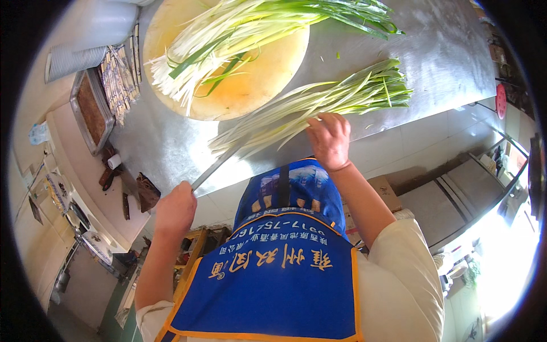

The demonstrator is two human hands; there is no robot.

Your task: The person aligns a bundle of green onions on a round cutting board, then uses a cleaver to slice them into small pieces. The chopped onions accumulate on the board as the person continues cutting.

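Observation:
My left hand [176, 209] is closed around the near end of a long, narrow metal blade [218, 168], probably a knife. The blade slants up and right, its far end over the pale ends of a loose bunch of long leafy greens [342, 92], like garlic chives. My right hand [329, 139] has its fingers curled at the near edge of this bunch; whether they pinch any leaves cannot be told. The bunch lies on the metal worktop [436, 55]. Behind it, a larger bunch of greens [252, 25] lies across a round yellowish cutting board [260, 81].
Stacked metal trays [92, 111], wrapped chopsticks [119, 79] and stacked pale dishes [74, 62] stand at the left. Dark-handled tools [109, 175] lie on a side counter [85, 171]. The worktop's near edge runs before my blue apron [273, 295]. A cardboard box [383, 192] stands below it.

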